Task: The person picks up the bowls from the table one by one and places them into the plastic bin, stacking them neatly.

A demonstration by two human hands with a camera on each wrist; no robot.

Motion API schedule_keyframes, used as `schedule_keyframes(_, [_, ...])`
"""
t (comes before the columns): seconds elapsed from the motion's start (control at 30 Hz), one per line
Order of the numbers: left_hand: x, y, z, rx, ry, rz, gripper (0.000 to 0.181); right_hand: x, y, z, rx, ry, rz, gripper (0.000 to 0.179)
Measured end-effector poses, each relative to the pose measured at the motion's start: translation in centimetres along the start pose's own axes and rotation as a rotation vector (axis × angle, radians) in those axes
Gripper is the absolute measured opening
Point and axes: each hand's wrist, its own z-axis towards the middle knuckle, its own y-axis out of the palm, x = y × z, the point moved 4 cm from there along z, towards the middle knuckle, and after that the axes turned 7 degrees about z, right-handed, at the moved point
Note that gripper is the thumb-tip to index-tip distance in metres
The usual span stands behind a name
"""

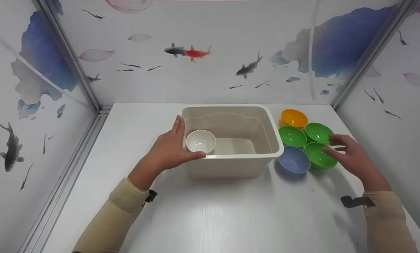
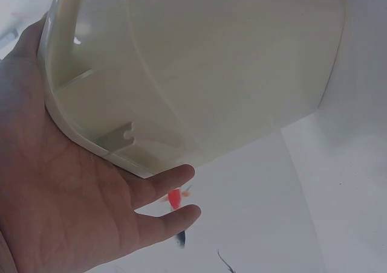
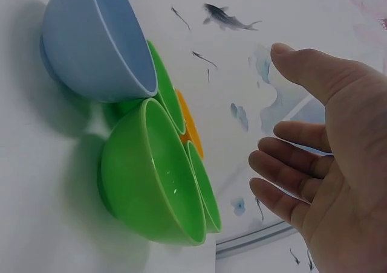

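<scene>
A white plastic tub [image 1: 227, 168] stands mid-table, with a small white bowl [image 1: 200, 141] inside at its left end. My left hand [image 1: 167, 149] rests against the tub's front left corner, thumb along the front rim and fingers extended up the left side. In the left wrist view, the palm [image 2: 66, 194] lies against the outside of the rim. Over the right edge of the bowl cluster hovers my right hand [image 1: 354, 160], holding nothing. Nearest to it are a green bowl [image 1: 320, 156] in front and another green bowl [image 1: 317, 131] behind. The right wrist view shows its fingers spread apart from the bowls.
Right of the tub, a third green bowl [image 1: 291, 136], an orange bowl [image 1: 295, 118] and a blue bowl [image 1: 294, 162] complete the tight cluster. White walls [image 1: 202, 80] printed with fish enclose the white table [image 1: 210, 218] at the back and sides.
</scene>
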Motion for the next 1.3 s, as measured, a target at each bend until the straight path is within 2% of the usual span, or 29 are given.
schedule_keyframes(0.23, [-0.2,0.1,0.1,0.006,0.001,-0.001,0.153,0.9,1.1,-0.3,-0.080,0.066,-0.014,0.093])
schedule_keyframes(0.53, [-0.2,0.0,0.1,-0.002,-0.007,-0.005,0.153,2.8,2.0,-0.9,-0.208,0.180,-0.027,0.120])
schedule_keyframes(0.83, [-0.2,0.1,0.1,-0.006,-0.012,-0.009,0.153,4.5,2.3,-1.1,-0.146,0.171,-0.081,0.129])
schedule_keyframes(1.1, [0.0,-0.1,0.0,-0.007,-0.007,-0.007,0.152,5.8,2.5,-1.1,-0.178,0.241,-0.028,0.132])
schedule_keyframes(1.3, [0.0,0.0,0.1,-0.005,-0.008,0.003,0.152,6.7,2.9,-1.1,-0.164,0.266,0.026,0.137])
